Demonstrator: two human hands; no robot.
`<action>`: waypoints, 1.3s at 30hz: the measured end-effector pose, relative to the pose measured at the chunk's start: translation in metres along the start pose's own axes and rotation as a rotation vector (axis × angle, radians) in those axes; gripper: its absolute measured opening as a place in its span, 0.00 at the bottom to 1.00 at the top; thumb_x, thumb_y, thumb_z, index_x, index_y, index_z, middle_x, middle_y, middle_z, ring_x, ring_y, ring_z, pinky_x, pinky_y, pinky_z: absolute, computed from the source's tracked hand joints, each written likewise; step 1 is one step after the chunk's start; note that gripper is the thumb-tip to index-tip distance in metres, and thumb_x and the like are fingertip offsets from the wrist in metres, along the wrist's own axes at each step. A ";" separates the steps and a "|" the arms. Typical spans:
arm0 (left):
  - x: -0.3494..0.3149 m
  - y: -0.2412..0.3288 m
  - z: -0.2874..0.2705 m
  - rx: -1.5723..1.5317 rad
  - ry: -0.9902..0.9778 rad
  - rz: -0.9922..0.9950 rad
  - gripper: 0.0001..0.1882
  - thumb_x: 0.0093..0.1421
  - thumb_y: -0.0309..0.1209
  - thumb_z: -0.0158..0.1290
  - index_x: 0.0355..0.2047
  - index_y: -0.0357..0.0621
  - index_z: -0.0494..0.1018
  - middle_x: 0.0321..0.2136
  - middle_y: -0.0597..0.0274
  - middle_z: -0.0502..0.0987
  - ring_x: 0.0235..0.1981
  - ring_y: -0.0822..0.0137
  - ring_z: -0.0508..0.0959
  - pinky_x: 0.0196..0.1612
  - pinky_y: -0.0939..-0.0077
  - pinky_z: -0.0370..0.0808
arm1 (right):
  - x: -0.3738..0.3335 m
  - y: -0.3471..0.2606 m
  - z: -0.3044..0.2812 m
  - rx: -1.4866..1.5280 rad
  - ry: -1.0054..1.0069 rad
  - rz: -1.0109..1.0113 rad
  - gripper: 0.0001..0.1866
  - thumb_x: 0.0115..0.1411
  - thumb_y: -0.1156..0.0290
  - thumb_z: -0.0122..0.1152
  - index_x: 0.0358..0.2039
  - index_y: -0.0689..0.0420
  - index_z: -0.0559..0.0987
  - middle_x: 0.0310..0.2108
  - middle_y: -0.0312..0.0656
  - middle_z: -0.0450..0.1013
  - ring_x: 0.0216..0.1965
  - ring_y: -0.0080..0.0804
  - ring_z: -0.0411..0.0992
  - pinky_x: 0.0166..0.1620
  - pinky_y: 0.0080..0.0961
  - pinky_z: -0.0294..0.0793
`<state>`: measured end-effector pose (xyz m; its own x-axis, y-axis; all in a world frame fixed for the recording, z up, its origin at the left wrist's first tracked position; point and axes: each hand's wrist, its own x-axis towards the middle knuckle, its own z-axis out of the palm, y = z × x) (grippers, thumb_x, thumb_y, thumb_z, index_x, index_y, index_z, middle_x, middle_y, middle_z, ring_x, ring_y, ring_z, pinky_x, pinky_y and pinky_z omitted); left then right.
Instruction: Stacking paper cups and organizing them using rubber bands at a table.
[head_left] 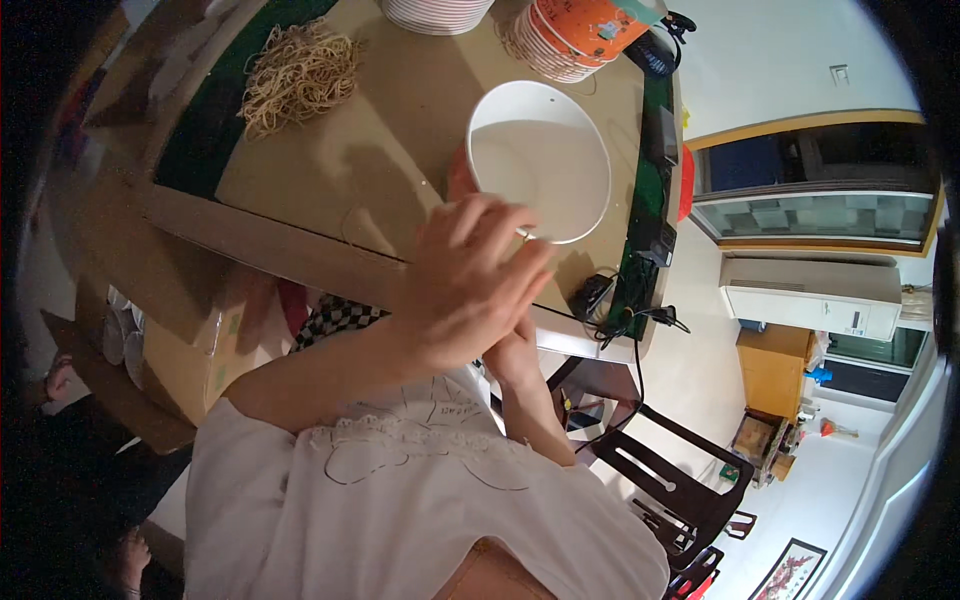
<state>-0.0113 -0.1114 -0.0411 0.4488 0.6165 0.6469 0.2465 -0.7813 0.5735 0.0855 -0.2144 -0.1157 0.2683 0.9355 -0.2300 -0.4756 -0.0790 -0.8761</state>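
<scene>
A large paper tub (545,170), white inside and reddish outside, stands on the tan tabletop (300,190), its mouth turned toward me. My left hand (470,275) is just in front of its near rim, with bent fingers slightly apart and blurred. Whether it touches the rim I cannot tell. Partly behind it is my right hand (513,352), whose fingers are hidden. A tiny yellowish spot shows by the left fingers, too small to name. Beyond the tub are a stack of orange paper tubs (580,40) and a stack of white ones (435,12).
A heap of tan rubber bands (300,80) lies at the table's far left. Black adapters (592,295) and a cable (640,375) line the right edge. A dark chair (670,480) stands to the right; a cardboard box (190,350) and another person's dark-clothed leg (90,490) are at left.
</scene>
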 end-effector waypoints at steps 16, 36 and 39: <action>0.058 -0.057 -0.052 0.223 -0.734 0.280 0.05 0.47 0.26 0.50 0.21 0.44 0.76 0.34 0.61 0.75 0.46 0.63 0.70 0.52 0.67 0.64 | -0.029 -0.178 -0.040 -0.818 0.050 -0.290 0.14 0.64 0.68 0.48 0.30 0.64 0.77 0.24 0.35 0.72 0.20 0.13 0.55 0.23 0.14 0.51; 0.099 -0.127 -0.057 0.073 -0.700 -0.025 0.03 0.38 0.19 0.51 0.11 0.34 0.71 0.39 0.55 0.76 0.49 0.59 0.70 0.44 0.74 0.71 | -0.003 -0.158 -0.089 -0.368 0.093 -0.358 0.11 0.64 0.70 0.52 0.28 0.64 0.75 0.20 0.38 0.69 0.17 0.20 0.62 0.21 0.20 0.62; 0.098 -0.133 -0.054 0.097 -0.660 0.058 0.04 0.39 0.16 0.49 0.17 0.33 0.74 0.39 0.55 0.75 0.47 0.58 0.71 0.45 0.74 0.71 | -0.011 -0.164 -0.081 -0.120 0.017 -0.498 0.18 0.64 0.64 0.52 0.22 0.63 0.70 0.14 0.39 0.64 0.13 0.20 0.58 0.13 0.18 0.57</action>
<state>-0.0462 0.0577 -0.0267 0.8876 0.4077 0.2144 0.2683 -0.8359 0.4789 0.2284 -0.2401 -0.0039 0.4515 0.8643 0.2215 -0.1877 0.3347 -0.9234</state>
